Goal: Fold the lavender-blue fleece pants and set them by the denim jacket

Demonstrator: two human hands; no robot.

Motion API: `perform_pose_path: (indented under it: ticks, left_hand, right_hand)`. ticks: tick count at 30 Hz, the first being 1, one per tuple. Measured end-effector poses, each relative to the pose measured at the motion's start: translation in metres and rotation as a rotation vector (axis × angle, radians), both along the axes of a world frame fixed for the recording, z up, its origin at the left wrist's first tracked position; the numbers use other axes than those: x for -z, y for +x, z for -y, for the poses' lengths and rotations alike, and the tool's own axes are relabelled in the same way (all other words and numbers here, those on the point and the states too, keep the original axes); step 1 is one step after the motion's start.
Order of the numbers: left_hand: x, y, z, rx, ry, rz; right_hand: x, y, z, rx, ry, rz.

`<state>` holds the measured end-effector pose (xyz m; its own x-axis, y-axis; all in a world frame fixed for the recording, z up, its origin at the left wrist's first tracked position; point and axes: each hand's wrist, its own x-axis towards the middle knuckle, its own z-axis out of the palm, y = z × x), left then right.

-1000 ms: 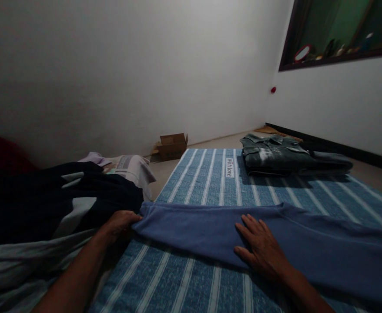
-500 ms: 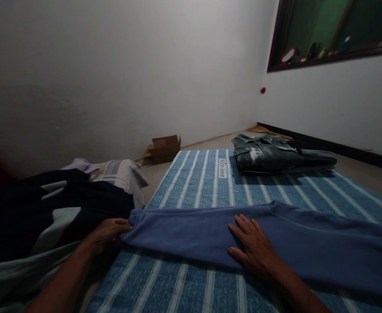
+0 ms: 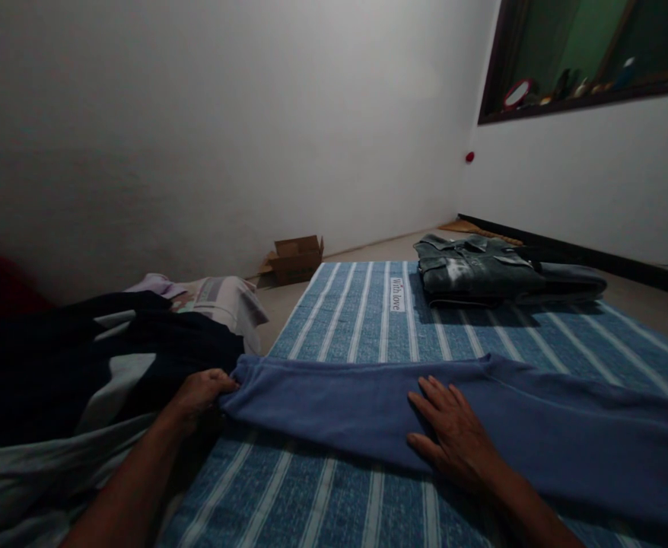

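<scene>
A long blue garment point(image 3: 334, 407) lies flat across a blue-and-white striped mat point(image 3: 362, 320). My left hand point(image 3: 200, 392) grips the garment's left end at the mat's left edge. Flat on the cloth near its middle rests my right hand point(image 3: 451, 434), fingers spread and pressing down.
A heap of dark and pale clothes point(image 3: 83, 365) lies left of the mat, with a light printed piece point(image 3: 220, 297) behind it. Folded dark denim clothes point(image 3: 482, 270) sit at the mat's far end. A small cardboard box point(image 3: 297, 257) stands by the wall. A window ledge point(image 3: 585, 95) runs along the right wall.
Both hands stay in place on the blue garment. Only the view has shifted slightly sideways.
</scene>
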<state>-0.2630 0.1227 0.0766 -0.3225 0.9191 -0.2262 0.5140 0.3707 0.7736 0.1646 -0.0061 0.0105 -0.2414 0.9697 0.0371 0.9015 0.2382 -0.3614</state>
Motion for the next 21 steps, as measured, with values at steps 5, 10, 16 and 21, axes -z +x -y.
perform_pose_path:
  ticks: [5, 10, 16, 21]
  left_hand:
    - [0.004, 0.001, 0.003, -0.001, 0.018, 0.034]
    - [0.005, 0.006, 0.008, 0.016, 0.018, 0.079]
    - [0.008, 0.004, 0.009, -0.004, 0.054, 0.144]
    - [0.011, 0.003, 0.010, -0.012, 0.017, 0.225]
  right_hand:
    - [0.003, 0.000, 0.001, -0.001, 0.030, 0.012]
    - [0.009, 0.001, 0.001, -0.008, 0.067, 0.001]
    - [0.020, 0.002, 0.001, -0.003, 0.141, 0.007]
    - [0.022, 0.003, 0.003, -0.009, 0.160, 0.029]
